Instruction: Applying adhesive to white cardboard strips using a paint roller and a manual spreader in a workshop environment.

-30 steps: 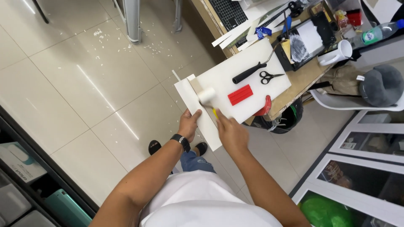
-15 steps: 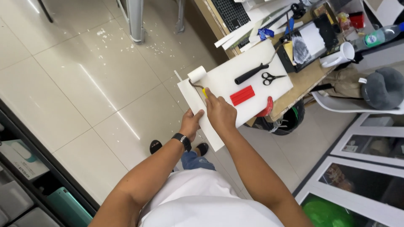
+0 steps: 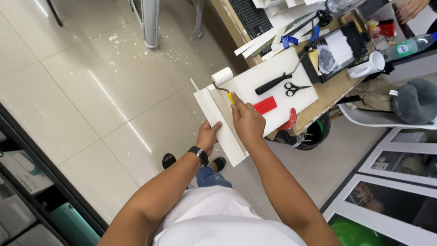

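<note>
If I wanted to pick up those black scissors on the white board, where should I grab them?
Probably grab the scissors by the two finger loops at their left end, coming down from above. They lie flat and closed on the white board, blades pointing right, with clear space around the loops.

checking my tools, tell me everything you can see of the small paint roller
The small paint roller has a short white cylindrical sleeve, a thin dark bent wire frame and a yellow grip. The right hand grasps the grip, covering most of it. The sleeve lies on the far end of a long white strip, at the white board's edge.
</note>
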